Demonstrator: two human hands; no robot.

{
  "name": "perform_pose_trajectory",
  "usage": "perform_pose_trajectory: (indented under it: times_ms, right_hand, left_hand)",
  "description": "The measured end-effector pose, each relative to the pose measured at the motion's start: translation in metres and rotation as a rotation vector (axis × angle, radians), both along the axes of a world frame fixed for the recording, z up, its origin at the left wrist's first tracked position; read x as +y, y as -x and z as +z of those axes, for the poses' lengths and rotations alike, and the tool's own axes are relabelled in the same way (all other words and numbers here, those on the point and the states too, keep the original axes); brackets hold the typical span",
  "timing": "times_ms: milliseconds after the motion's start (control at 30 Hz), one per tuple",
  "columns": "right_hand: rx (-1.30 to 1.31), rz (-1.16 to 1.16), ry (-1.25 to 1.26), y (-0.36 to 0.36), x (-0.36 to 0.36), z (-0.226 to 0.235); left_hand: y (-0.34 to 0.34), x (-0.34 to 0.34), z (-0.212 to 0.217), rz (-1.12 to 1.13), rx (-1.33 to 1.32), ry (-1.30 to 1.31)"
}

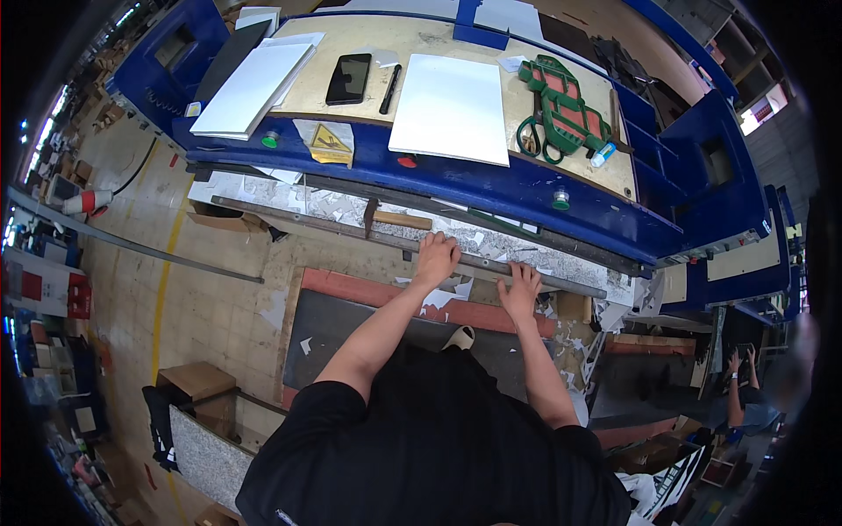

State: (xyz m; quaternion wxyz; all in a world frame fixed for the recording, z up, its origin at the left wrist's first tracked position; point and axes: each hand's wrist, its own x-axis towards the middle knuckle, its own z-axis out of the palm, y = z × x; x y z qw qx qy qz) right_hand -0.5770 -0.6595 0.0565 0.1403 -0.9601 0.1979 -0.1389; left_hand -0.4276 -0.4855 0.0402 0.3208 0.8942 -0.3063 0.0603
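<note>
Metal rail [570, 285] along the front of a blue machine [482, 187]

Spaced apart on it: left hand [438, 256] just beside a wood-handled hammer [403, 221], right hand [523, 289] nearer the right end. Fingers [526, 273] bent over it, but can't tell if gripping or just resting. Paper scraps [342, 208] strewn behind. On the tabletop [368, 37] above: 1 black phone [349, 79], 1 pen [390, 89], white sheets [449, 105].
</note>
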Motion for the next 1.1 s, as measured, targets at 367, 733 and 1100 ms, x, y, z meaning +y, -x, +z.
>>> perform_pose_trajectory:
  times_ms: [367, 733, 1100]
  right_hand:
    - [0.016, 0.044, -0.327, 0.0, -0.027, -0.012]
    - [-0.012, 0.174, -0.079, -0.102, -0.057, 0.005]
    - [0.379, 0.458, -0.234, -0.146, -0.081, -0.022]
  left_hand:
    - [0.008, 0.013, -0.021, -0.034, 0.183, -0.089]
    - [-0.063, -0.043, -0.012, -0.109, 0.431, -0.438]
    - [-0.077, -0.046, -0.001, -0.385, 0.566, -0.704]
